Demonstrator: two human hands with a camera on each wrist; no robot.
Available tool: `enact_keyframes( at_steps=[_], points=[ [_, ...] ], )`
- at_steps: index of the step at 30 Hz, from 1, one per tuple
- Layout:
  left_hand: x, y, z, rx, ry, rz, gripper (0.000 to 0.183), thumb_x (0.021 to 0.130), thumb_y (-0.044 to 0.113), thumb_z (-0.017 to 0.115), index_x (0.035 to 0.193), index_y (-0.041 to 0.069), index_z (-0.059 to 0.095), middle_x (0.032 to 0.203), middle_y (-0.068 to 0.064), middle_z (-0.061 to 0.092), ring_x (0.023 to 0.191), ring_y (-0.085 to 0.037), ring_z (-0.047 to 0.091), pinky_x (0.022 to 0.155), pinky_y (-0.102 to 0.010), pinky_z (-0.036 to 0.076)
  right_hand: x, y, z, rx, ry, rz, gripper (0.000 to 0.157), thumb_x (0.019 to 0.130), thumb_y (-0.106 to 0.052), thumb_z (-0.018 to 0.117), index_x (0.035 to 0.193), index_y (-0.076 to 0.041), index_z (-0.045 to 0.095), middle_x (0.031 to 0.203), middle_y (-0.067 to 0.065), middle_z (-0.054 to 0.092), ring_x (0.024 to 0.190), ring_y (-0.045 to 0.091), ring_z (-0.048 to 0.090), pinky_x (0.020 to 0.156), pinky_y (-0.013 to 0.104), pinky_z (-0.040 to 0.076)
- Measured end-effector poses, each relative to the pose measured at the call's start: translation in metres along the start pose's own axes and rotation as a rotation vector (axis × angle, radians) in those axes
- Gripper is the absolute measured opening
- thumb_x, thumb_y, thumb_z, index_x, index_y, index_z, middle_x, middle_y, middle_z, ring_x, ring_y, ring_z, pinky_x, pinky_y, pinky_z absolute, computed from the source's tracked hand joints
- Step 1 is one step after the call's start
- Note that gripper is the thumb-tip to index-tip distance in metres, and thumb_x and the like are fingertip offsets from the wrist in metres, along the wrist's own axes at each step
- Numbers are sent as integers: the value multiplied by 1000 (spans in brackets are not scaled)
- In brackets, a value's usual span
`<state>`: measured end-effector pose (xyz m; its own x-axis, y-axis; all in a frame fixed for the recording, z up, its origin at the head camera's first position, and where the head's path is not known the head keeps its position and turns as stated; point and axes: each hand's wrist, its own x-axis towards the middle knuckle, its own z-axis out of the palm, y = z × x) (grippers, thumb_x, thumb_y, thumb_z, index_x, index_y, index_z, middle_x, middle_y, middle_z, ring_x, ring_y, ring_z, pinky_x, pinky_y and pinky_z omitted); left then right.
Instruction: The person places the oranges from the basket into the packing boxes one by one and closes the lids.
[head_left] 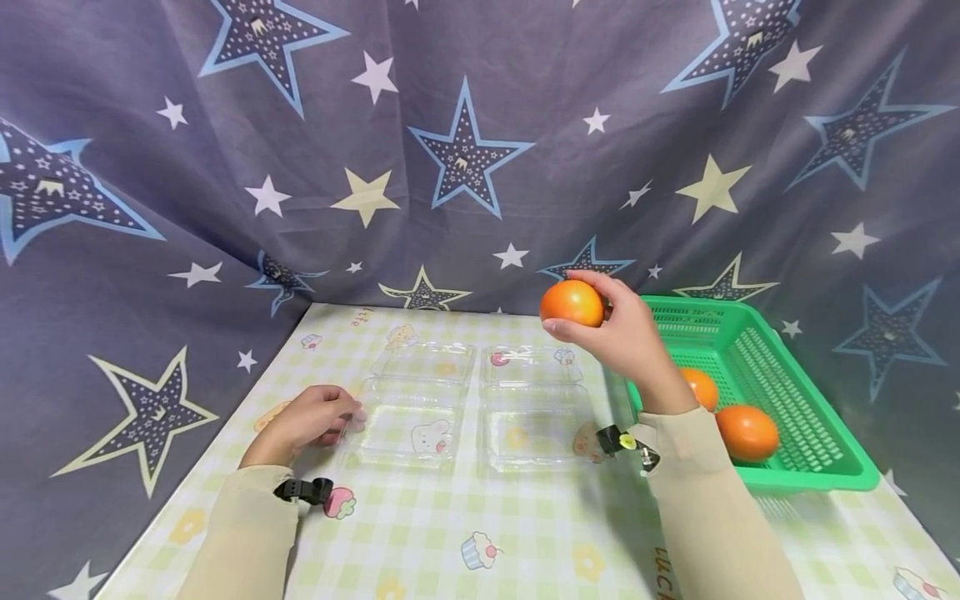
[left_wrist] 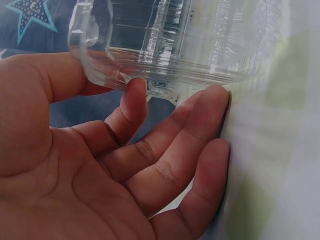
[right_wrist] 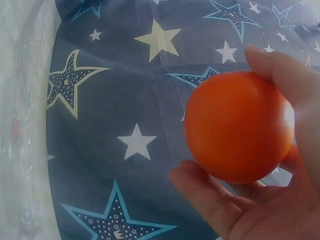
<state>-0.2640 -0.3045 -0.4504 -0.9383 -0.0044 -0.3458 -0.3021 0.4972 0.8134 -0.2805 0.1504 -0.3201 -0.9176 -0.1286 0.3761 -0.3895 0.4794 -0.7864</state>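
My right hand (head_left: 628,335) holds an orange (head_left: 572,302) up above the far side of the table, left of the green basket. In the right wrist view, thumb and fingers curl round the smooth fruit (right_wrist: 239,127). At the left, my left hand (head_left: 306,418) pinches the edge of a clear plastic container (head_left: 397,429). In the left wrist view, the container wall (left_wrist: 165,75) lies against the thumb and fingertips. A second clear container (head_left: 536,429) sits to its right. Both containers stand with their lids folded back.
A green plastic basket (head_left: 832,475) stands at the right, with an orange (head_left: 748,433) and another orange (head_left: 699,387) in it. The table has a checked cloth (head_left: 420,533). A star-patterned curtain (head_left: 480,233) hangs behind.
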Motion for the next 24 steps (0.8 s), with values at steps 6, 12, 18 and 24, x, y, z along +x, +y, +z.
enact_keyframes(
  at_steps=[6, 12, 18, 24],
  points=[
    [0, -1, 1, -9, 6, 9, 29, 100, 31, 63, 113, 5, 65, 103, -7, 70, 81, -15, 62, 68, -31, 54, 0, 2, 11, 47, 6, -48, 73, 77, -35, 93, 142, -34, 60, 138, 0, 59, 106, 26, 65, 86, 45, 58],
    [0, -3, 0, -18, 5, 19, 27, 101, 30, 62, 112, 5, 65, 101, -7, 70, 78, -15, 62, 66, -31, 53, 1, 5, 23, 134, 15, -78, 68, 78, -31, 92, 138, -37, 62, 134, -1, 62, 108, 25, 62, 86, 44, 55],
    [2, -3, 1, -26, -1, 24, 27, 101, 30, 62, 111, 5, 64, 100, -7, 71, 77, -15, 61, 65, -31, 53, 1, 2, 31, 200, 27, -70, 66, 78, -29, 93, 137, -33, 64, 135, -1, 61, 107, 27, 62, 85, 42, 56],
    [1, -3, 1, -18, -2, 27, 28, 101, 31, 63, 111, 5, 64, 101, -7, 71, 77, -14, 61, 65, -31, 52, 0, -4, 40, 227, -18, -65, 67, 79, -30, 92, 138, -36, 63, 136, -2, 61, 110, 26, 62, 86, 41, 58]
  ],
)
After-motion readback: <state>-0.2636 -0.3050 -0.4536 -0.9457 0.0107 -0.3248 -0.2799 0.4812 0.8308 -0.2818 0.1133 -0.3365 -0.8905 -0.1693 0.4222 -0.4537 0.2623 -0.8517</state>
